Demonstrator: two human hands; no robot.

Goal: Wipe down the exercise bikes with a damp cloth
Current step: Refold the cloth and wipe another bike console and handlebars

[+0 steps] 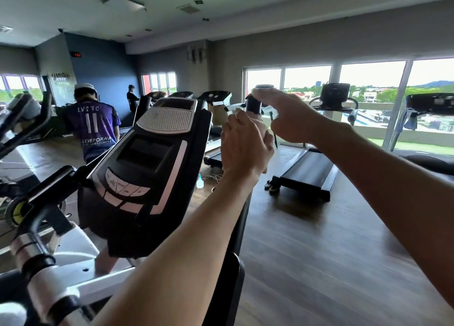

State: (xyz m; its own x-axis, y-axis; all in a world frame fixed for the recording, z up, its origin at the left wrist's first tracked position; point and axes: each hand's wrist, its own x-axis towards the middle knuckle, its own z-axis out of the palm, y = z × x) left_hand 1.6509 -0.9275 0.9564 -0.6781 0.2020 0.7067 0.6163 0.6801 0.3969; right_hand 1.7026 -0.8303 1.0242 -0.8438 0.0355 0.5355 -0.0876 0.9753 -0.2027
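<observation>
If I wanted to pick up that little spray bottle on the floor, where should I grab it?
Grab the spray bottle around its narrow neck, coming straight down from above. It stands upright on the floor beside the console, so probably the top is easiest to reach.

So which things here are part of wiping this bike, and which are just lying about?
Part of the job:
- left hand, gripping the cloth
- right hand, on the upright handle
- bike console

Lying about:
- spray bottle on the floor
- sandals by the treadmill
</observation>
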